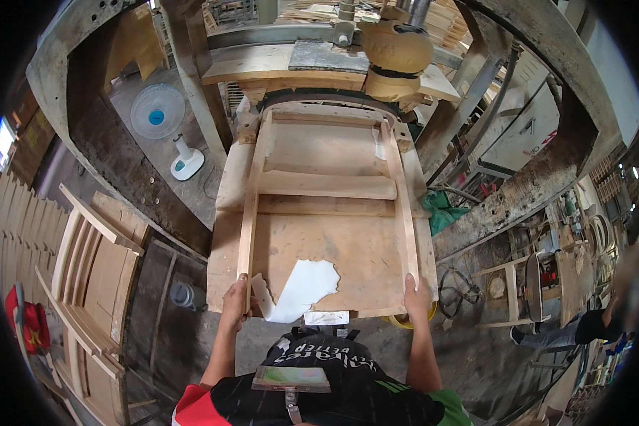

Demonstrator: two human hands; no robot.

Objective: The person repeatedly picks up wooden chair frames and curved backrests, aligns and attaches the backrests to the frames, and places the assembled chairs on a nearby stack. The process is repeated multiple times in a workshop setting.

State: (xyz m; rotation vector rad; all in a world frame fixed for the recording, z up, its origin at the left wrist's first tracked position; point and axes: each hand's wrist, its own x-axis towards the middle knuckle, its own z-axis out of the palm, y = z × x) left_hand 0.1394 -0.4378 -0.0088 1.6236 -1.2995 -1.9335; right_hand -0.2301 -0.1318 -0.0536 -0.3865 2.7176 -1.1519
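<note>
A pale wooden chair back frame (326, 184), with two long side posts and crosspieces between them, lies flat on a plywood board (362, 248). My left hand (236, 302) is closed round the near end of its left post. The near end of the right post is in my right hand (417, 298), thumb on top. The far end of the frame meets a curved wooden rail, between two small wooden blocks. A torn white sheet (305, 284) lies on the board between my hands.
Heavy metal machine uprights (135, 163) flank the board. A yellowish rounded machine part (397, 53) hangs over its far right. A white fan (157, 113) stands at the left, near stacked chair parts (85, 284). Another person (596, 326) is at the far right.
</note>
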